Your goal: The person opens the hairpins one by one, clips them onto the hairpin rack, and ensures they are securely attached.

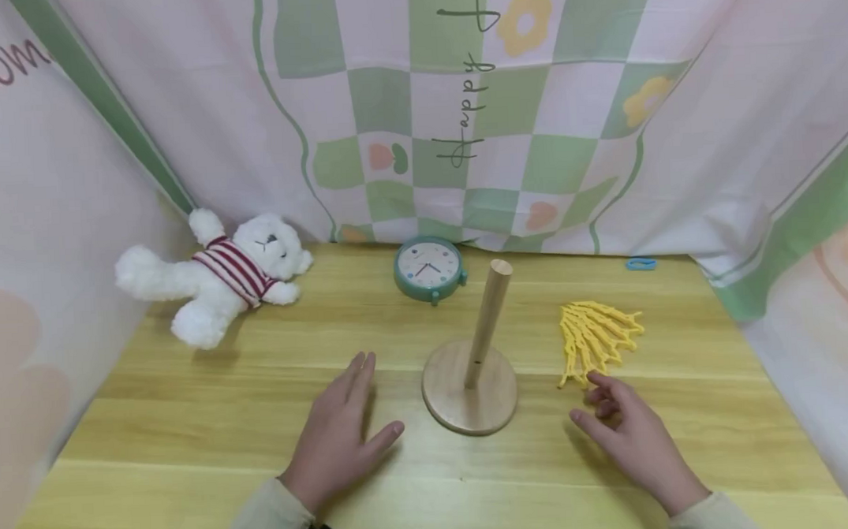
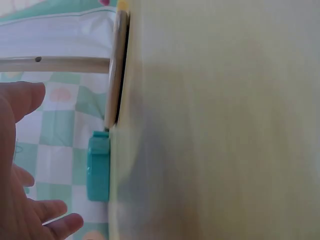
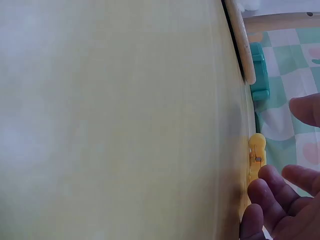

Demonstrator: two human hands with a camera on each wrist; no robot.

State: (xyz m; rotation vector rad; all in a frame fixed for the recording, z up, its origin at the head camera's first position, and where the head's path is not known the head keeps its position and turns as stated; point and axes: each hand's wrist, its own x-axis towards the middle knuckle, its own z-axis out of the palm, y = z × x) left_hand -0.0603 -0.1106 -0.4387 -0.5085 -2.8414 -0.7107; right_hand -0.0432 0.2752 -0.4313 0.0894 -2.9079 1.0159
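Note:
A round wooden base with an upright dowel, the wooden stand (image 1: 488,317), stands between my hands. My left hand (image 1: 341,440) hovers left of it, fingers straight, thumb apart, holding nothing. My right hand (image 1: 638,444) is to its right, fingers loosely bent and empty. Just beyond those fingertips a fan of yellow zigzag pieces (image 1: 594,336) lies on the table; whether the fingers touch it I cannot tell. In the right wrist view, a small metal spring shows on the yellow piece (image 3: 256,150), like a clip's. The left wrist view shows the stand's base (image 2: 116,75) edge-on.
A teal alarm clock (image 1: 429,269) lies face up behind the stand. At the back left is a white plush bear (image 1: 236,273) in a striped shirt. A small blue loop (image 1: 640,264) lies at the back right. A patterned curtain (image 1: 381,101) hangs behind the wooden table (image 1: 476,491).

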